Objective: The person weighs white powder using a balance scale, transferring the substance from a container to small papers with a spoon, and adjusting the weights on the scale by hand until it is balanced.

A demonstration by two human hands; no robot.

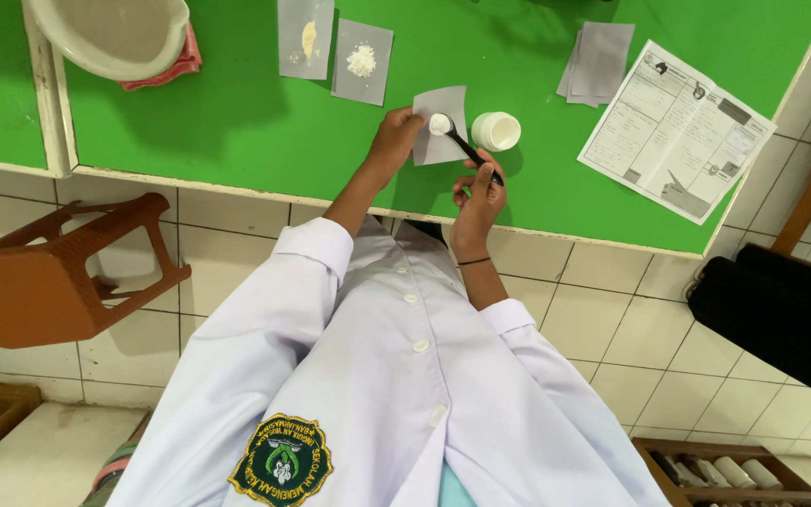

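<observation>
The right hand (479, 192) pinches the near end of a black spoon (457, 139), fingers closed round its handle, and the spoon's bowl, heaped with white powder, hovers over one grey paper square (439, 126). The left hand (396, 131) grips that square's left edge between thumb and fingertips, holding it down on the green table (237, 113). Just right of the spoon stands one small white jar (497, 130), open-topped. Both forearms reach away from the body in white coat sleeves, the right wrist bent and wearing a thin dark band. Farther left lie two more grey paper squares: one with a white powder heap (361, 61), one with a yellowish heap (306, 38). To the far right sits a small stack of blank grey papers (601, 61), and beside it one printed sheet (675, 131). At the far left corner rests one pale basin (110, 33) on a pink cloth (180, 64).
</observation>
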